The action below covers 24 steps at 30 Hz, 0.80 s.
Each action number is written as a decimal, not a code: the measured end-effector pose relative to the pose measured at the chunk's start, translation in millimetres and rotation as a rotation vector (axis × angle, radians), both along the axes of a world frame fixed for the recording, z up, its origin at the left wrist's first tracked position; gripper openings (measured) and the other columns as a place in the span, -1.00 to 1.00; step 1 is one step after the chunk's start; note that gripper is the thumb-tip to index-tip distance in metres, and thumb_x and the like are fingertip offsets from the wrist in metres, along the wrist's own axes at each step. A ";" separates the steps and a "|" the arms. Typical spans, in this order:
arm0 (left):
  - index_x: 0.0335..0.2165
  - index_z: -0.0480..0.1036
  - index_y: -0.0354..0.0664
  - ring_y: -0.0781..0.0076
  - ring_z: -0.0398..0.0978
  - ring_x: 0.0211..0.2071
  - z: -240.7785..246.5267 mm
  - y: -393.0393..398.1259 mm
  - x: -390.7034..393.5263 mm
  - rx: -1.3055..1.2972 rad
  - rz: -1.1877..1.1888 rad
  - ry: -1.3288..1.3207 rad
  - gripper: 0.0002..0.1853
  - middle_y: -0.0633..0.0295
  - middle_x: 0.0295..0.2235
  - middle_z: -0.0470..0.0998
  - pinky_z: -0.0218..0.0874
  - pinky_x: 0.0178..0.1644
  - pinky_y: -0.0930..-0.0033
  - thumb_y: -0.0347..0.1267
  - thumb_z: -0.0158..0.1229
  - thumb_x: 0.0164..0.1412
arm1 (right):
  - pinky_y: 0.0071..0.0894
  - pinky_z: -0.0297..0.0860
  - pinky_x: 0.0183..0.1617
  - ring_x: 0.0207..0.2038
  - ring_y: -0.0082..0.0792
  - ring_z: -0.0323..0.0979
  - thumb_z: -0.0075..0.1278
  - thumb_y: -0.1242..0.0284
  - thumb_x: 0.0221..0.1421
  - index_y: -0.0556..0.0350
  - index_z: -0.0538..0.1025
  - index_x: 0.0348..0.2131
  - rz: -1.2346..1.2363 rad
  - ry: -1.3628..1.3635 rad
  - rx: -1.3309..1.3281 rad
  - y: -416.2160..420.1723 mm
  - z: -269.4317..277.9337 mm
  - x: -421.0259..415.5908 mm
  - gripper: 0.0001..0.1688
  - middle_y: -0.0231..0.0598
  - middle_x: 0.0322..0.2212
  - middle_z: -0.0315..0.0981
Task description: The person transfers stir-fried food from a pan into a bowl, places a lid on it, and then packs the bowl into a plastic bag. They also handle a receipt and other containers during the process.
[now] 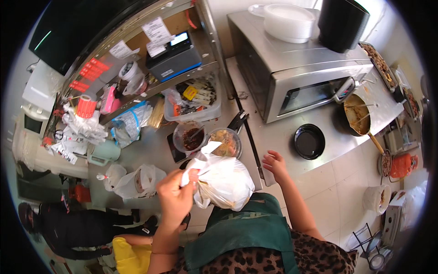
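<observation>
My left hand (178, 191) grips the gathered top of a white plastic bag (226, 181), which hangs in front of my green apron. What the bag holds is hidden. To the right of it, my right hand (275, 164) is empty with its fingers apart, over the near edge of the steel counter. Just beyond the bag stands a round clear container of food (224, 142), partly covered by it. Beside that is a plastic tub of dark red sauce (189, 136) with a utensil in it. A black round bowl (309, 141) sits on the counter to the right.
A steel microwave oven (304, 82) carries stacked white lids (289, 22) and black containers (343, 24). A pan (356, 114) juts over the right counter edge. Plastic bags (140, 181), a pale green jug (104, 152) and a clear bin (193, 99) lie leftward. Two people are at lower left.
</observation>
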<state>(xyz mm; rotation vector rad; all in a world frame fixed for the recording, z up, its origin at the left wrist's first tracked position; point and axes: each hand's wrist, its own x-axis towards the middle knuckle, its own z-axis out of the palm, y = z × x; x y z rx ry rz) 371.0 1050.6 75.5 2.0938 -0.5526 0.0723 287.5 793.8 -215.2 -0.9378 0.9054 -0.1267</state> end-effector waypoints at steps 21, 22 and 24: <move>-0.50 0.46 -0.29 0.03 0.42 -0.58 -143.7 -212.7 -47.1 0.046 -0.233 -0.170 -0.89 0.05 -0.57 0.45 0.22 -0.51 0.17 -0.45 0.15 0.09 | -0.12 0.36 -0.09 -0.02 0.00 0.33 -0.09 0.40 0.10 0.19 0.08 0.11 -0.694 -0.023 0.556 -190.3 -2.5 -99.6 -0.36 0.07 -0.05 0.25; -0.46 0.47 -0.27 0.04 0.42 -0.57 -145.1 -217.9 -49.5 0.067 -0.206 -0.199 -0.92 0.08 -0.57 0.45 0.23 -0.51 0.18 -0.46 0.16 0.06 | -0.17 0.36 -0.09 -0.04 -0.02 0.34 -0.13 0.36 0.13 0.18 0.15 0.10 -0.763 0.097 0.692 -187.1 27.0 -94.0 -0.42 0.02 -0.05 0.27; -0.40 0.49 -0.23 0.08 0.43 -0.57 -151.8 -229.5 -58.0 0.095 -0.158 -0.244 -0.89 0.13 -0.55 0.45 0.25 -0.50 0.20 -0.48 0.17 0.01 | -0.26 0.36 -0.11 -0.10 -0.13 0.38 -0.13 0.26 0.16 0.20 0.26 0.03 -0.296 -0.038 0.538 -177.4 65.5 -101.1 -0.47 -0.05 -0.12 0.35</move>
